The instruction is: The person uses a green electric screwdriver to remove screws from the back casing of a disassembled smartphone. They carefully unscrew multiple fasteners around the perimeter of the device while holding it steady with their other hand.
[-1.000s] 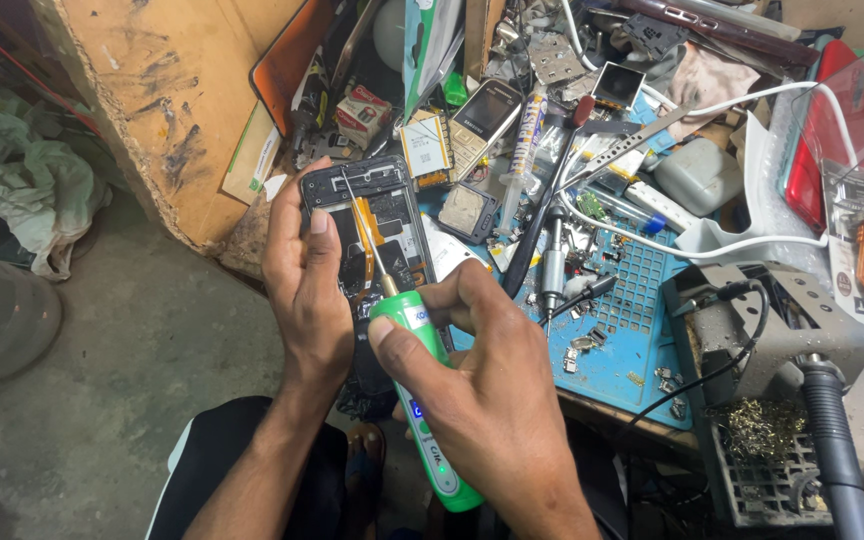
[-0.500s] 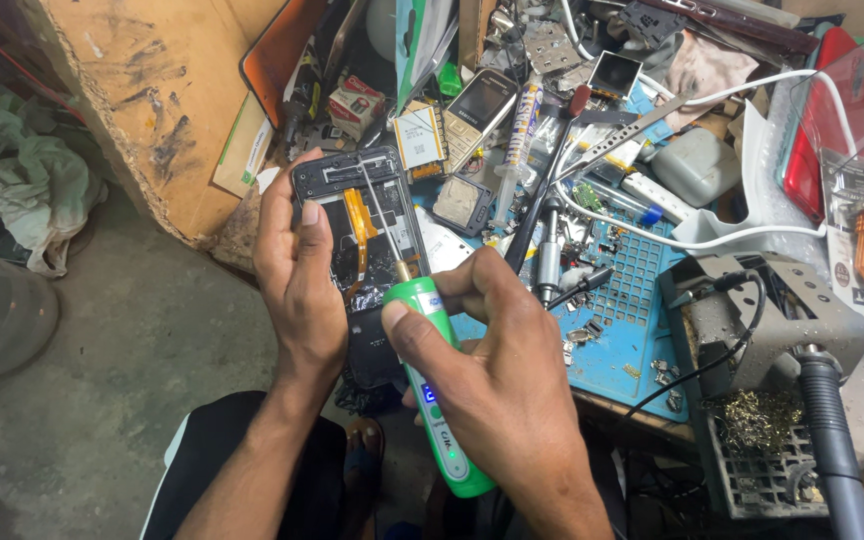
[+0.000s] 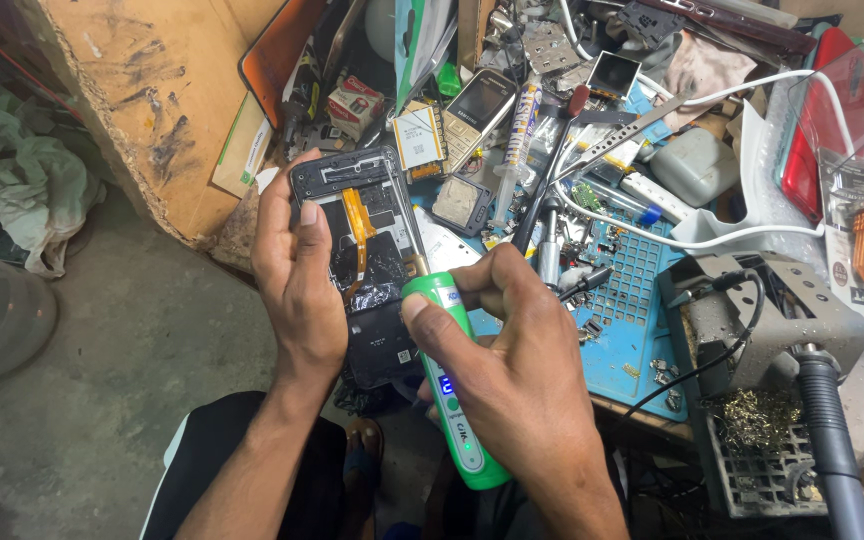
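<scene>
Green screwdriver (image 3: 449,372) lower than before, between right-hand fingers (image 3: 492,290), beside opened phone (image 3: 362,260).

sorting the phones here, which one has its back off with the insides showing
The opened phone in the left hand; the keypad phone on the bench remains cased.

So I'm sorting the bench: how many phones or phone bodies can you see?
2, perhaps more hidden in the clutter. The opened phone is in the left hand; the keypad phone lies on the bench behind it. The right hand holds a green tool.
</scene>
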